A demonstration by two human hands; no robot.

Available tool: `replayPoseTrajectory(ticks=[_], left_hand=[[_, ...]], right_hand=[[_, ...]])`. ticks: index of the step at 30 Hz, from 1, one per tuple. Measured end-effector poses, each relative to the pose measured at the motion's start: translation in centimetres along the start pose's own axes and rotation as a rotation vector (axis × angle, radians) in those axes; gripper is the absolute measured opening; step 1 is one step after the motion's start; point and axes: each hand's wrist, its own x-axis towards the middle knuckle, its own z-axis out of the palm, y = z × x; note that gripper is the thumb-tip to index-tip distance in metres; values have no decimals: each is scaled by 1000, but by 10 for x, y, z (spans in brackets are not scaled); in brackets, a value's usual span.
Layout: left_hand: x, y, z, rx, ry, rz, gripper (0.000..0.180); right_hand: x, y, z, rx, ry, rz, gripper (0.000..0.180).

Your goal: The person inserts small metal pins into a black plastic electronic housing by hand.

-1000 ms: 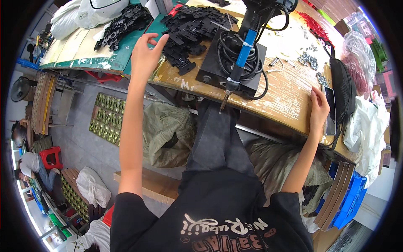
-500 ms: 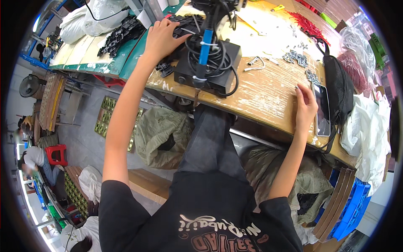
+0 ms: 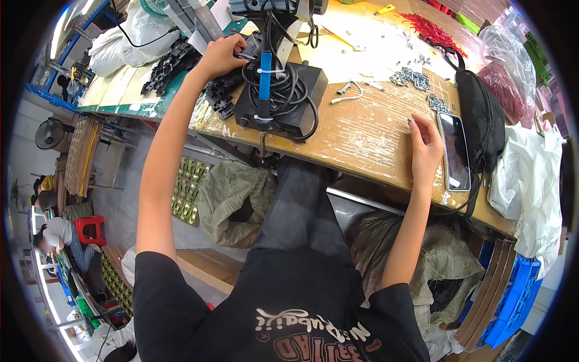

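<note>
My left hand (image 3: 220,57) reaches over a pile of black plastic parts (image 3: 220,93) at the back left of the workbench. Its fingers curl and the thumb closes in on a black part, partly hidden by the hand. Just right of it stands a black box-shaped device (image 3: 307,81) with a coiled black cable and a blue rod (image 3: 265,78) upright in front. My right hand (image 3: 427,145) hovers over the wooden bench top (image 3: 374,133), left of a smartphone (image 3: 455,151). Its fingertips pinch a tiny dark thing, too small to name.
Small metal pieces (image 3: 413,78) lie in heaps behind my right hand, with a short white cable (image 3: 353,96) left of them. A black bag (image 3: 485,117) and white plastic bags (image 3: 525,187) line the right edge. Sacks (image 3: 232,199) stand under the bench. A person (image 3: 54,235) sits far left.
My left hand has curled its fingers inward over the black parts. My right hand has shifted slightly left on the bench. The whole view has moved a little with my head.
</note>
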Motion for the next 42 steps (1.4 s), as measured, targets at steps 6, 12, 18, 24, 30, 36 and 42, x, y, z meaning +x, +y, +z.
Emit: replayPoseTrajectory(ticks=[6,12,18,24,30,36,42], left_hand=[[-63,8,-47,-218,291,-151,39],[-181,102,-68,-2095,362,-417,32],[-277,198,-21,-2945,-140,-444,31],[-295,216,-2,-2990,-375,-513,36],[-296,210,-2,-2901,-502,-497,48],[-299,208,6,-2735,-456,-397,57],[-299,206,10,-2761,-476,-333,55]], right_hand=[[-6,-6,-1,173,176,-66,10],[-62,-32,6,384,85,39,8],[-108,-85,31,770,-492,-51,11],[-107,-93,37,859,-760,232,11],[-117,-94,22,697,-733,297,11],[-120,-93,21,456,-674,189,11],[-127,-87,22,423,-635,147,11]])
